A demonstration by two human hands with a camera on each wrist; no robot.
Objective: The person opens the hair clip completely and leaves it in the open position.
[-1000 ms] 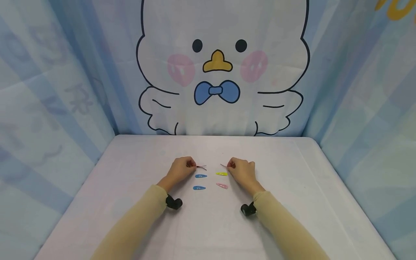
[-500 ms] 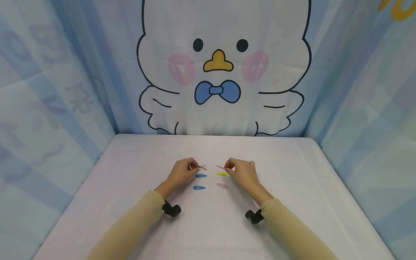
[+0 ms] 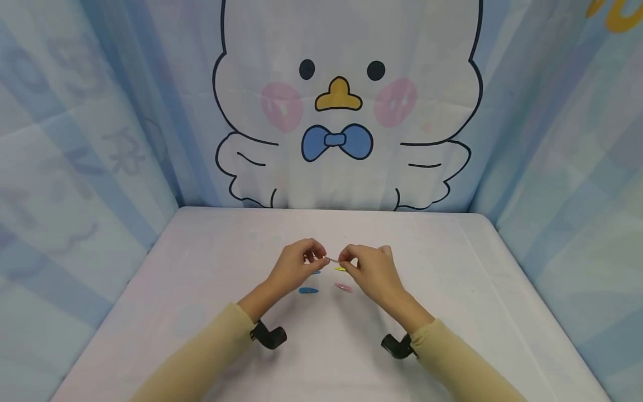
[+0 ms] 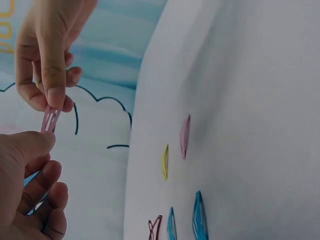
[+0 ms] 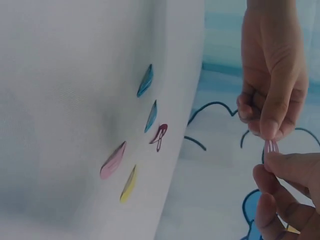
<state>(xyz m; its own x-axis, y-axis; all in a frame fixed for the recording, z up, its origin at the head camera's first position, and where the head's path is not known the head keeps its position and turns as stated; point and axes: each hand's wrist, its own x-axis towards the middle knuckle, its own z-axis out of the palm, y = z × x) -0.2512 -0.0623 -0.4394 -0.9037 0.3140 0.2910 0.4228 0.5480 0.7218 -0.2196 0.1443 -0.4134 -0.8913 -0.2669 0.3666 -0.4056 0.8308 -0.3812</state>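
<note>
Above the table, my left hand (image 3: 295, 266) and right hand (image 3: 375, 273) meet, thumb and finger of each pinching one end of a small pink hair clip (image 4: 50, 119). That clip has open slots, seen in both wrist views. Below the hands on the cloth lie two blue clips (image 5: 145, 81) (image 5: 151, 116), a yellow clip (image 5: 128, 184) and another pink clip (image 3: 344, 287). A dark red clip (image 5: 159, 135), its parts spread apart, rests near the blue ones; in the head view the left hand hides it.
A white cloth covers the table (image 3: 331, 357). Behind it hangs a curtain (image 3: 341, 184) printed with a cartoon bird, with pale blue curtains at both sides. A black camera (image 3: 270, 336) is strapped at the left wrist, another (image 3: 398, 347) at the right.
My left hand has let go of the dark red clip and moved right, now pinching the pink clip's other end. My right hand has brought that clip left, towards it.
</note>
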